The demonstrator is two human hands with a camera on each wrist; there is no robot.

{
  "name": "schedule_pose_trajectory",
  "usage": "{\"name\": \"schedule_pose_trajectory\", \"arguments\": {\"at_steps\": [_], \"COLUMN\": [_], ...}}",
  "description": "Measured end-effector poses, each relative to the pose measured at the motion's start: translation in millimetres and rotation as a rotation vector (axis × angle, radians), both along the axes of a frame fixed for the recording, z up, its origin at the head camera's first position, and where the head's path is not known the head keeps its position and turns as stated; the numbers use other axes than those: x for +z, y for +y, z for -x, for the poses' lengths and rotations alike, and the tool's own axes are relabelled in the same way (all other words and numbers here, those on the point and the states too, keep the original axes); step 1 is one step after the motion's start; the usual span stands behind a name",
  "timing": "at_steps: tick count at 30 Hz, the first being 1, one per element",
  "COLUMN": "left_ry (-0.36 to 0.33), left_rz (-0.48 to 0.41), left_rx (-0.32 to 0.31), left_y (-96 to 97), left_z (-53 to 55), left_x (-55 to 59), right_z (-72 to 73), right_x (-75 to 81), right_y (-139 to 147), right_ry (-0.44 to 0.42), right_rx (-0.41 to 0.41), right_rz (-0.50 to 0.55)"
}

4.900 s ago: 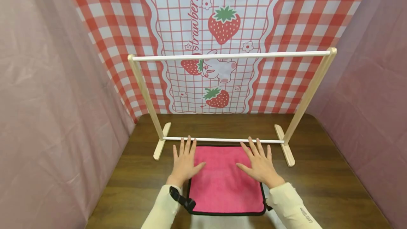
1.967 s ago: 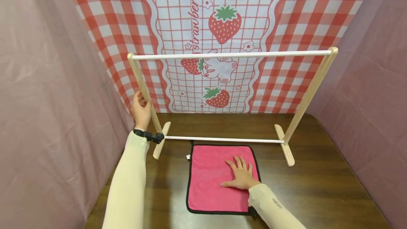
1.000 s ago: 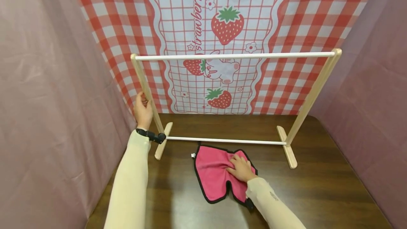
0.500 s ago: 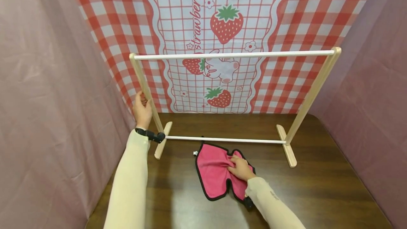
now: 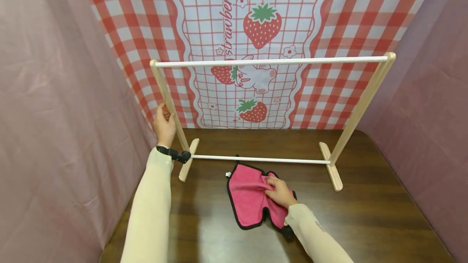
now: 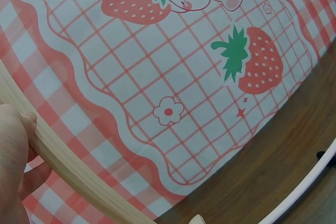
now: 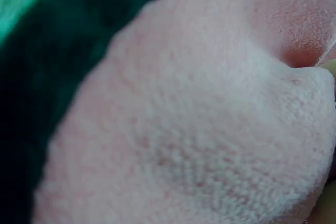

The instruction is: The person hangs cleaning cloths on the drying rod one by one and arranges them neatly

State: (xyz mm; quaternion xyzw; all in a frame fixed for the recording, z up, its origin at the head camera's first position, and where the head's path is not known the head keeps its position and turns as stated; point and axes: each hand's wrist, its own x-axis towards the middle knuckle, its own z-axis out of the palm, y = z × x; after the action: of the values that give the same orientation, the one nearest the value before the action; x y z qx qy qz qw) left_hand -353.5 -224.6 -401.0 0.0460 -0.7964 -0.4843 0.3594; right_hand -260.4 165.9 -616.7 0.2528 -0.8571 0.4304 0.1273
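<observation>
A pink towel (image 5: 243,198) with a black border lies bunched on the table, its middle gathered into folds. My right hand (image 5: 280,194) pinches those folds. In the right wrist view the towel (image 7: 157,103) fills most of the picture, blurred, with fingertips barely showing at the right edge. Further left, my left hand (image 5: 164,128) holds the left post (image 5: 162,86) of a wooden rack. The left wrist view shows the thumb in front of that post (image 6: 79,174) and fingers behind it. A small white tag (image 5: 228,174) sticks out from the towel's left corner.
The rack's white top bar (image 5: 270,61) spans above the table, and a white lower bar (image 5: 285,160) runs just behind the towel. Its right foot (image 5: 330,167) stands on the brown table (image 5: 373,214). A strawberry-print cloth (image 5: 261,27) hangs behind; pink curtains (image 5: 55,113) flank both sides.
Earlier both hands lay spread on the flat towel. The left hand moved to the rack's left post and took hold; the right hand gathered the towel into folds. Over the last half second little moved.
</observation>
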Motion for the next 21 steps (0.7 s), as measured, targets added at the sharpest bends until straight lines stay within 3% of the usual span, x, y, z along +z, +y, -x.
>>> {"name": "schedule_pose_trajectory", "arguments": {"at_steps": [5,11,21], "left_ry": [0.009,0.008,-0.016], "left_rz": [0.008,0.017,0.013], "left_rx": [0.003,0.006,0.008], "left_y": [-0.3,0.2,-0.7], "left_z": [0.5,0.8,0.5], "left_x": [-0.9,-0.9,-0.9], "right_z": [0.5,2.2,3.0], "right_x": [9.5,23.9,67.9], "right_y": [-1.6,-2.8,-11.6], "right_ry": [0.07,0.155,0.317], "right_rx": [0.011,-0.019,-0.034], "right_rz": [0.071,0.07,0.043]}}
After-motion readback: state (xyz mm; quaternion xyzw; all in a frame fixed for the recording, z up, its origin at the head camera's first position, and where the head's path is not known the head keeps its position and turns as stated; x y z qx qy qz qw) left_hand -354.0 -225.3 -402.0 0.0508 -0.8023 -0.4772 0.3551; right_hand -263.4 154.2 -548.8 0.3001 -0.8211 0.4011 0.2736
